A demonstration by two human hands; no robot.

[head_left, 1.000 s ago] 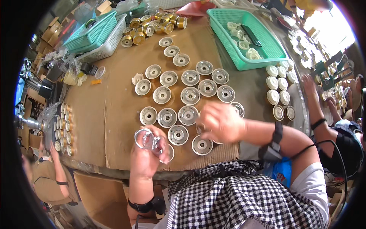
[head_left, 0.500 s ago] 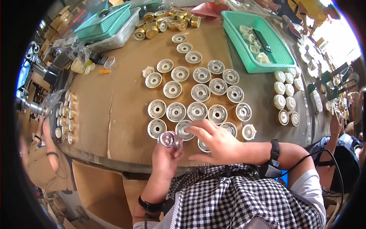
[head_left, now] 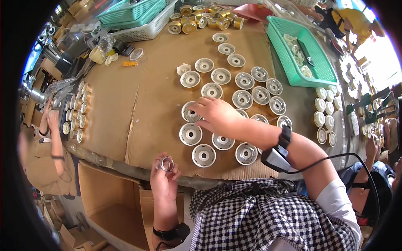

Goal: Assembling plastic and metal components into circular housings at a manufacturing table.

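My left hand (head_left: 164, 182) holds a clear, shiny ring-like piece (head_left: 167, 164) upright in its curled fingers, close to the table's front edge. My right hand (head_left: 220, 117) reaches across to a round white-rimmed cup (head_left: 186, 111). Its fingertips are down at the cup's inside while the thumb sits apart near the rim; no held piece shows. Nearest around it stand more cups, one with a dark centre hole (head_left: 190, 134) and another (head_left: 204, 155) toward me. Cups farther right, such as one (head_left: 242, 99), have a shiny clear insert. My right forearm hides some of them.
A green basket (head_left: 299, 73) with white parts stands at the far right. Gold pieces (head_left: 188, 26) lie heaped at the back beside stacked baskets (head_left: 142, 31). More cups stand in rows right (head_left: 320, 119) and left (head_left: 75, 111). Other people work at both sides. An open carton (head_left: 109, 184) sits below the edge.
My right hand has moved left and away from me to another cup. My left hand has drawn back from the cups with its clear piece. The whole view has shifted.
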